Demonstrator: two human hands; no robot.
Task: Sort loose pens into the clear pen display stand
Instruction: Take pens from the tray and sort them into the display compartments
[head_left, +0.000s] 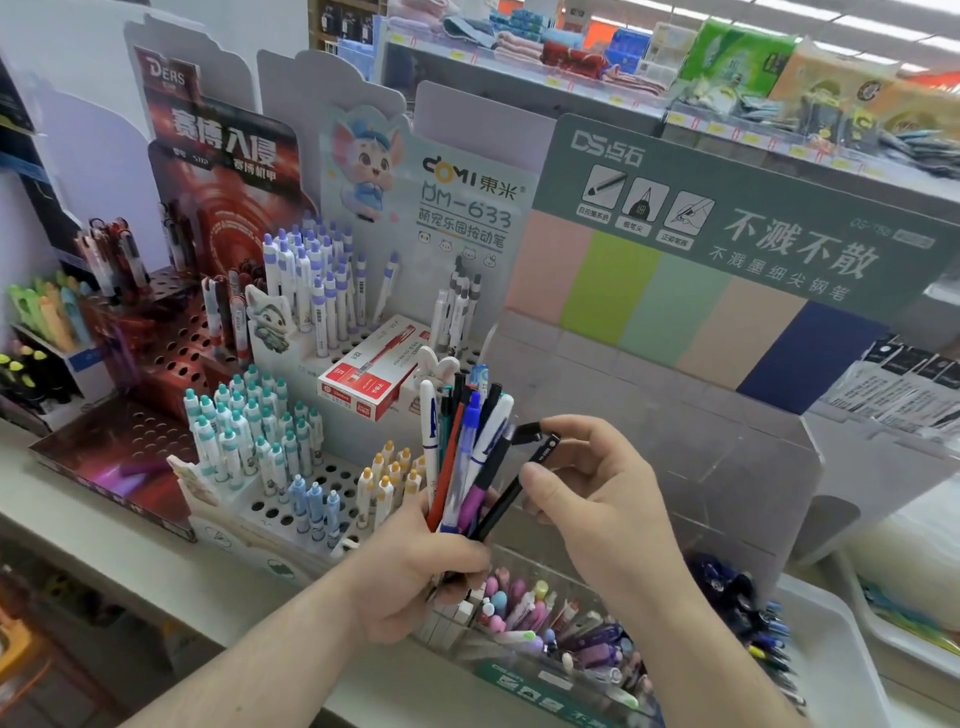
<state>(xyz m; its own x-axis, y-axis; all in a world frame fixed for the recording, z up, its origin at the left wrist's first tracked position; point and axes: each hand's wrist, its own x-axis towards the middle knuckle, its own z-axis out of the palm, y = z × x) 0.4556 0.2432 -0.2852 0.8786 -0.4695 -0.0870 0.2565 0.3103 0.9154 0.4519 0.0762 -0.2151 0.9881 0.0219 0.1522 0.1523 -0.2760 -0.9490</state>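
Observation:
My left hand (415, 577) grips a bundle of loose pens (462, 452) upright: white, blue, red, purple and black barrels fan out above the fist. My right hand (597, 488) pinches one black pen (519, 486) from that bundle between thumb and fingers, near its clip end. Just below both hands lies the clear pen display stand (550, 670) with a green label, holding several pastel and purple pens in its compartments. Behind the hands rises a tall clear tiered stand (675, 431) under the green DS header card, its tiers bare.
A white perforated Domi pen rack (291, 467) with several white pens stands left, a red pen box (363, 379) resting on it. A red perforated rack (171, 353) sits further left. A white tray (826, 634) with dark blue pens lies at right.

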